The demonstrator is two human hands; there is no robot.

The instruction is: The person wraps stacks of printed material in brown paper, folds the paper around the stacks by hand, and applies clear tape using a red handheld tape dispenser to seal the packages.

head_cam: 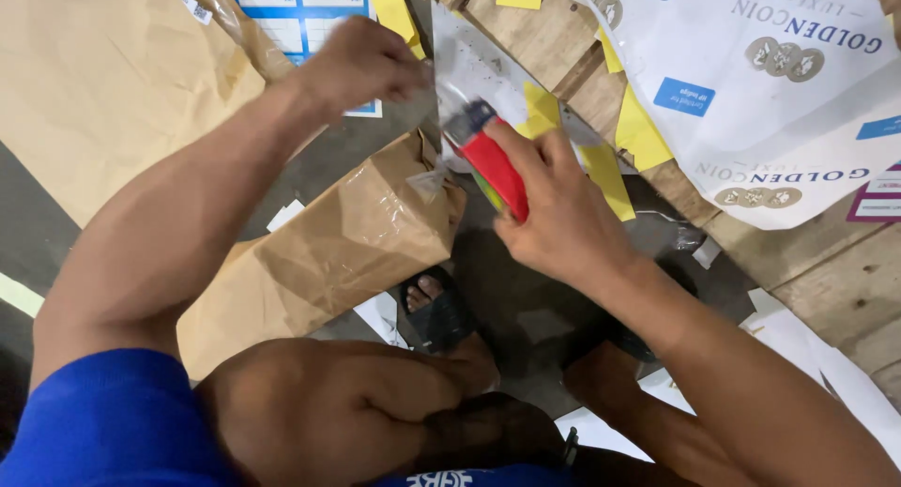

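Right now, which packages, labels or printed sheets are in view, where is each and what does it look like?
Brown paper-wrapped package: centre, on the floor, taped, glossy.
White printed sacks: upper right on the wooden pallet, with coin emblems and blue patches.
Blue-and-white label sheet: top, behind the left hand.
Yellow paper slips: tucked under the sacks.
Red tape dispenser: in the right hand.

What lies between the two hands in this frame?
In the head view, a stretch of clear plastic tape spans from the left hand to the red tape dispenser held in the right hand.
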